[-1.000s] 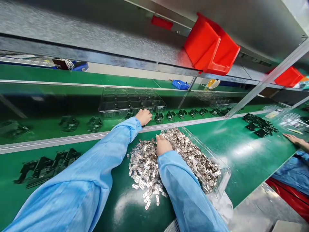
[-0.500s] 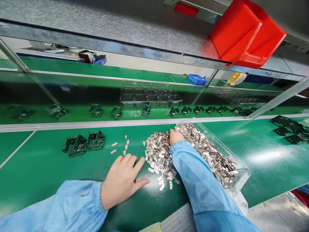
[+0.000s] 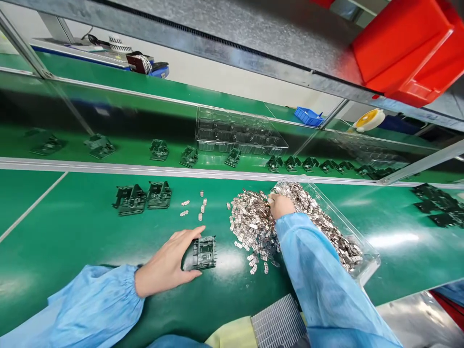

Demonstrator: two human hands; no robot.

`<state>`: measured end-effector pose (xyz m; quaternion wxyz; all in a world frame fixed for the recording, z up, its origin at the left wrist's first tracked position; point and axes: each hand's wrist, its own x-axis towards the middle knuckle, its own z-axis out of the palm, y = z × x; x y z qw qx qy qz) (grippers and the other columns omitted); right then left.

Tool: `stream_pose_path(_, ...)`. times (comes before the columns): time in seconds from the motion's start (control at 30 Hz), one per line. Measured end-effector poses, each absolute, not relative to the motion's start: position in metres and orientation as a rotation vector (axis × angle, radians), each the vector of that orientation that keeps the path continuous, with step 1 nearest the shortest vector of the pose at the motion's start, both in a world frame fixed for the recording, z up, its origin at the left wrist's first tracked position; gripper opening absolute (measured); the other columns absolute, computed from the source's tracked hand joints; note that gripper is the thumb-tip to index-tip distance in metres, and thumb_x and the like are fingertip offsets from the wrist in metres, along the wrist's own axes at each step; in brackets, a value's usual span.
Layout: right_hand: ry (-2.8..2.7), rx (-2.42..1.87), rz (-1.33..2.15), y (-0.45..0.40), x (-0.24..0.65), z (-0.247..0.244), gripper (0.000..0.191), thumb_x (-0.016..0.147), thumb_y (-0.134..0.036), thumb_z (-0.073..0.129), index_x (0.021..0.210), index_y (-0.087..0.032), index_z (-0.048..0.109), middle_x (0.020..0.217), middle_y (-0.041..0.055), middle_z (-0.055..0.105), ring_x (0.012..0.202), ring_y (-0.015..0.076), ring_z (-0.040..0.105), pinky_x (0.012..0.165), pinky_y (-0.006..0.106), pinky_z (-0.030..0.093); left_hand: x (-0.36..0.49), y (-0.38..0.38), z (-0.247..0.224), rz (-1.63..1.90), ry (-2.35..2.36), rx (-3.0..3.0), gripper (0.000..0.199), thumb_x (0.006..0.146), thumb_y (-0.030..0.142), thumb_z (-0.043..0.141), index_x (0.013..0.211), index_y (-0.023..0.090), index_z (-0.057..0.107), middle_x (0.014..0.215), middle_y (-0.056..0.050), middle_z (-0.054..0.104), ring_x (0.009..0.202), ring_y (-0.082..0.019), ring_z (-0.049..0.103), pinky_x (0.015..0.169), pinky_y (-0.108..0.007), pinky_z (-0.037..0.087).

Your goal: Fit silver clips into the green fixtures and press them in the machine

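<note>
We looked down on a green workbench (image 3: 83, 246), with our two arms in loose blue sleeves (image 3: 315, 261) reaching in from the bottom edge. Our left hand (image 3: 163, 266) was open in a wide C, thumb and fingers well parted, around the left side of a dark green part (image 3: 205, 253) that sat on the bench, left of centre; we could not tell whether the fingertips touched it. Our right hand (image 3: 282, 207) was bent inward with its fingers drawn close together, at the seam between a heap of small silvery metal pieces (image 3: 252, 220) and a clear tray (image 3: 370, 267) filled with more of them; whether it had hold of a piece we could not tell. Between the heap and the left side of the bench lay a few loose metal pieces (image 3: 202, 209), apart from one another. Beyond those, to the left, two similar green parts (image 3: 159, 195) stood side by side. Behind a pale rail (image 3: 217, 173) along the back of the bench we saw a row of more such parts (image 3: 275, 163) and a moulded clear plastic tray (image 3: 239, 133). A red bin (image 3: 406, 53) rested on the metal shelf (image 3: 290, 43) at upper right
</note>
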<state>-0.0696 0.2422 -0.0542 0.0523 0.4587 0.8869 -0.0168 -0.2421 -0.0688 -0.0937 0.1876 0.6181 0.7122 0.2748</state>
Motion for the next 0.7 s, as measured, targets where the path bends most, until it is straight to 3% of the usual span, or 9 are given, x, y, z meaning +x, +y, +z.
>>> stream_pose_path(0.1,2.689,1.36,-0.066,0.24,-0.08,-0.054,0.027,0.098,-0.032,0.055,0.119,-0.017,0.06,0.123,0.0089,0.061,0.104,0.0207,0.062,0.091,0.041,0.052,-0.241,-0.066,-0.092,0.883,1.935,1.713,0.071,0.076,0.019,0.065,0.14,0.024,0.035,0.128,-0.012,0.057,0.117,-0.029,0.058,0.099,-0.043,0.05)
stream_pose_path(0.27,2.619,1.342,-0.077,0.229,-0.091,-0.06,0.016,0.095,-0.028,0.06,0.104,-0.016,0.065,0.11,0.0069,0.065,0.096,0.0193,0.063,0.086,0.038,0.053,-0.239,-0.064,-0.094,1.15,1.722,1.504,0.051,0.077,0.015,0.062,0.125,0.024,0.048,0.126,-0.011,0.051,0.107,-0.024,0.061,0.086,-0.035,0.056)
stream_pose_path(0.37,2.625,1.312,-0.114,0.22,-0.081,-0.06,0.013,0.094,-0.025,0.061,0.1,-0.015,0.065,0.106,0.006,0.065,0.095,0.0191,0.063,0.086,0.038,0.051,-0.232,-0.058,-0.096,1.282,1.532,1.174,0.052,0.077,0.018,0.064,0.125,0.023,0.043,0.128,-0.013,0.049,0.091,-0.019,0.065,0.073,-0.03,0.057)
stream_pose_path(0.5,2.661,1.358,-0.145,0.213,-0.066,-0.059,0.012,0.094,-0.02,0.059,0.104,-0.014,0.064,0.11,0.0068,0.064,0.098,0.0193,0.062,0.089,0.038,0.05,-0.215,-0.043,-0.099,1.361,1.288,0.836,0.061,0.079,0.023,0.068,0.126,0.022,0.03,0.111,-0.011,0.061,0.072,-0.012,0.064,0.067,-0.026,0.053)
stream_pose_path(0.6,2.681,1.446,-0.166,0.216,-0.069,-0.061,0.018,0.096,-0.024,0.056,0.111,-0.015,0.062,0.115,0.0076,0.064,0.101,0.0198,0.062,0.091,0.039,0.05,-0.198,-0.033,-0.102,1.415,1.163,0.758,0.062,0.076,0.024,0.073,0.12,0.022,0.031,0.109,-0.009,0.064,0.075,-0.011,0.064,0.067,-0.023,0.05)
stream_pose_path(0.7,2.658,1.504,-0.221,0.22,-0.081,-0.065,0.018,0.095,-0.03,0.06,0.107,-0.017,0.064,0.11,0.0066,0.065,0.097,0.0191,0.064,0.087,0.038,0.052,-0.184,-0.028,-0.107,1.423,1.094,0.758,0.063,0.074,0.023,0.077,0.118,0.023,0.032,0.108,-0.008,0.066,0.076,-0.01,0.064,0.065,-0.02,0.049)
